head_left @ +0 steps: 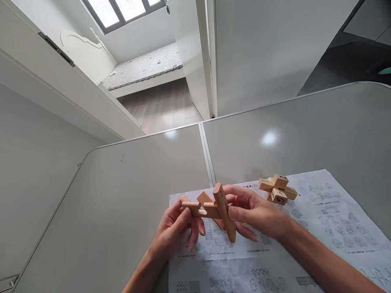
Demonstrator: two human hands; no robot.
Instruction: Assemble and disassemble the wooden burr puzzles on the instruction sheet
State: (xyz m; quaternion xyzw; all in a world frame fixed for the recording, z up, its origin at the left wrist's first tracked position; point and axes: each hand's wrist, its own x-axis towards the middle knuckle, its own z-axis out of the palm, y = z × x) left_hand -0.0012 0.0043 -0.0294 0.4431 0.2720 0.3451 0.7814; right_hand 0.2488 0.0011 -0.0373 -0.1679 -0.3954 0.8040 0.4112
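Observation:
My left hand (183, 226) pinches the left end of a notched wooden puzzle piece (210, 211) between thumb and fingers. At its right side, my right hand (250, 209) grips an upright wooden bar with rounded ends (224, 213), its thumb pressed on the bar's edge. Another wooden bar slants behind these two, partly hidden. The pieces cross one another just above a printed instruction sheet (214, 266). Beyond my right hand, an assembled wooden burr puzzle (277, 189) with black letters on its ends rests on the sheet's upper part.
The sheet lies on a grey table (137, 219) with a metal seam strip (206, 150) running across it. Past the far edge are a white wall (259, 49), an open door (191, 53) and a bed (146, 67) under a window.

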